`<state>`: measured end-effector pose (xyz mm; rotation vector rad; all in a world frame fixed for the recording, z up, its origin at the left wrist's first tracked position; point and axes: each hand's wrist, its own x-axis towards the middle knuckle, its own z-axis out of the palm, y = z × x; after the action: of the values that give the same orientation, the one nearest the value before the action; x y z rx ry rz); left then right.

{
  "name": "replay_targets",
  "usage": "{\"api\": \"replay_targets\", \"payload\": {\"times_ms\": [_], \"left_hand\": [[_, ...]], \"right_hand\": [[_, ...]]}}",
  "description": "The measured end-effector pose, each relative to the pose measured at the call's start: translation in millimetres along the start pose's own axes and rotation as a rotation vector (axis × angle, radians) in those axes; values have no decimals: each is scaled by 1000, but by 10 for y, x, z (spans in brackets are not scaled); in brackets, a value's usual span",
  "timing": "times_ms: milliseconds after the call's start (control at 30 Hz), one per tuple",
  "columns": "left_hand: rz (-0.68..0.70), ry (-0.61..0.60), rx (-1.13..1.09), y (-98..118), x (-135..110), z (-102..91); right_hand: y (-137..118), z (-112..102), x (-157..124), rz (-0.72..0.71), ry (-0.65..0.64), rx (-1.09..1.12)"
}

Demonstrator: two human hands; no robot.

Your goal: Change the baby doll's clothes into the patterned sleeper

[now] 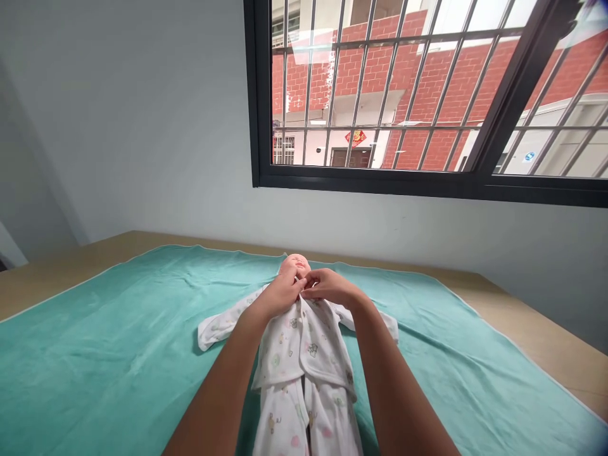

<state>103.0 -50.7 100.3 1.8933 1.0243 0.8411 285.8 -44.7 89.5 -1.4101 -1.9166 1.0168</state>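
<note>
A baby doll (295,260) lies on its back, head away from me, partly covered by my fingers. It wears a white long-sleeved baby shirt (285,345) with small animal prints and a front opening. Matching printed pants (280,421) cover its legs. At the neck of the shirt, my left hand (284,290) pinches the collar edge just below the doll's chin. From the other side, my right hand (330,286) pinches the same collar, its fingertips meeting the left ones. My fingers hide the fastening there. Both sleeves spread outward.
Beneath the doll, a wrinkled teal cloth (118,342) covers most of the wooden table (494,297). A pale wall (190,126) rises behind it, with a dark-framed barred window (361,180) at the upper right.
</note>
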Motion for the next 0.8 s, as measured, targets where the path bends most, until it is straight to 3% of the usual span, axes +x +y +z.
{"api": "replay_targets", "payload": {"times_ms": [100, 300, 400, 633, 800], "left_hand": [[56, -1, 57, -9, 7, 33], [-41, 36, 207, 17, 25, 67], [-26, 28, 232, 6, 33, 54], [-25, -103, -196, -86, 30, -20], [-68, -70, -379, -184, 53, -17]], "right_hand": [[-16, -6, -2, -13, 8, -38], [-96, -7, -33, 4, -52, -52], [-112, 2, -35, 0, -83, 34], [-101, 6, -24, 60, -7, 275], [-67, 31, 13, 51, 27, 274]]}}
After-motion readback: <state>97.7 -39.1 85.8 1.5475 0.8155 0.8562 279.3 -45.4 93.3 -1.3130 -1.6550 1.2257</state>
